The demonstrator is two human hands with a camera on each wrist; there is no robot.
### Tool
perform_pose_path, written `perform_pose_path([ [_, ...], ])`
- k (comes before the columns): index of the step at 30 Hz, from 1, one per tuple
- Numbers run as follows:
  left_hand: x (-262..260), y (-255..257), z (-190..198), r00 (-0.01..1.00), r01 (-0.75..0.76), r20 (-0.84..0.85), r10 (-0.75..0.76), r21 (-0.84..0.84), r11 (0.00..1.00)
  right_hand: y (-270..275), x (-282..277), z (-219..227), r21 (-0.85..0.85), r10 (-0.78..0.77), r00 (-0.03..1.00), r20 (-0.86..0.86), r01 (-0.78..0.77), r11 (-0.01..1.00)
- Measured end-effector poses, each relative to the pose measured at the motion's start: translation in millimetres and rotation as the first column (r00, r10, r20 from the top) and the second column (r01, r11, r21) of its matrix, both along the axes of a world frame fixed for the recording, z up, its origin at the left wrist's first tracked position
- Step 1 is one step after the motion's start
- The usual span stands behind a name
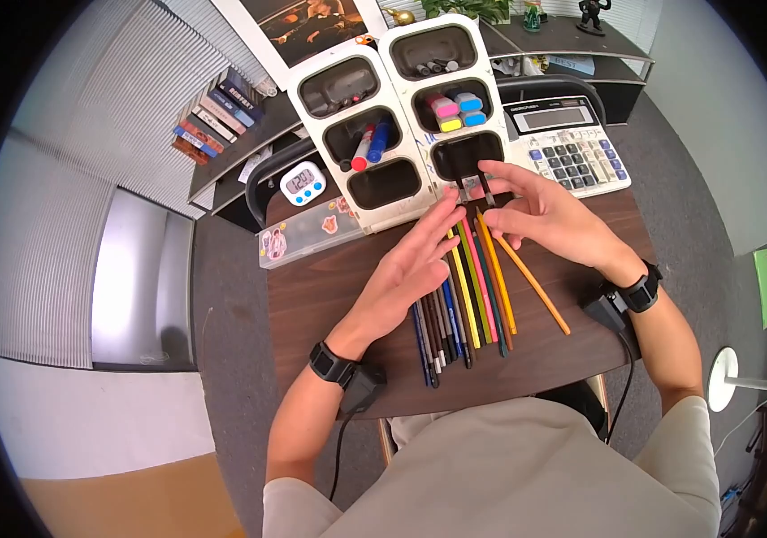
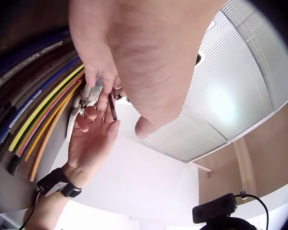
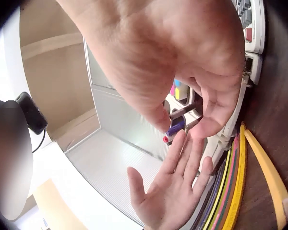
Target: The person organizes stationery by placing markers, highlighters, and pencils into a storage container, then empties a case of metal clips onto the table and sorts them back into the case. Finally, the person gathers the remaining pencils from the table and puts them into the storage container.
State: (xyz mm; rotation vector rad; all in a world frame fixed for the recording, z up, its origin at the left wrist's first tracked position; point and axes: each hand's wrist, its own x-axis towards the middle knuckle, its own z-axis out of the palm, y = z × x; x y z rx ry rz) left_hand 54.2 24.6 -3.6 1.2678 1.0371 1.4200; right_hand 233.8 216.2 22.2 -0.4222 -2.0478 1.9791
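Note:
Between thumb and fingers, the right hand [image 1: 552, 217] [image 3: 192, 57] [image 2: 92, 146] pinches a slim dark stick [image 1: 485, 184] [image 3: 182, 111], at the front of the organizer's lower right compartment [image 1: 466, 154]. Another dark stick [image 1: 459, 184] slants there, close to the left fingertips; whether they touch it, I cannot tell. The left hand [image 1: 406, 269] [image 3: 170, 199] [image 2: 149, 57] has its fingers extended beside the right one. Below both hands several pencils lie side by side on the table, among them a yellow pencil [image 1: 465, 289]; an orange pencil [image 1: 536, 287] lies at an angle to their right.
The white organizer [image 1: 388, 215] holds markers [image 1: 377, 143] and highlighters [image 1: 444, 108] in other compartments. At its left are a digital timer [image 1: 303, 184] and a clear stickered case [image 1: 312, 235]; a calculator [image 1: 572, 152] stands at its right. The brown table [image 1: 329, 309] has a rounded front edge.

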Motion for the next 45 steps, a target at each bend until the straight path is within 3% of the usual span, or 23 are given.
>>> perform_pose_path([
  [3,1,0,1,1.0,0.007,0.007,-0.007,-0.002,1.0,0,-2,-4,0.13,0.008,0.999,0.031,-0.012,0.991],
  [37,-3,-1,-4,1.0,-0.003,0.027,0.003,0.027,1.0,-5,-1,-1,0.141,0.061,0.998,0.032,-0.065,0.988],
  [40,-5,-2,-2,0.999,-0.03,0.027,0.029,0.04,0.999,2,3,5,0.209,0.012,0.998,0.062,-0.024,0.978],
  [42,-8,-3,2,0.998,-0.069,0.011,0.069,-0.001,0.998,6,8,11,0.281,-0.079,0.979,0.188,0.023,0.959],
  [44,-9,-3,-2,0.988,-0.152,0.019,0.151,0.064,0.986,6,13,4,0.585,-0.101,0.99,0.102,0.022,0.811],
  [45,-14,-4,-3,0.985,-0.171,0.039,0.17,0.035,0.985,2,15,9,0.65,-0.082,0.971,0.227,-0.088,0.755],
])
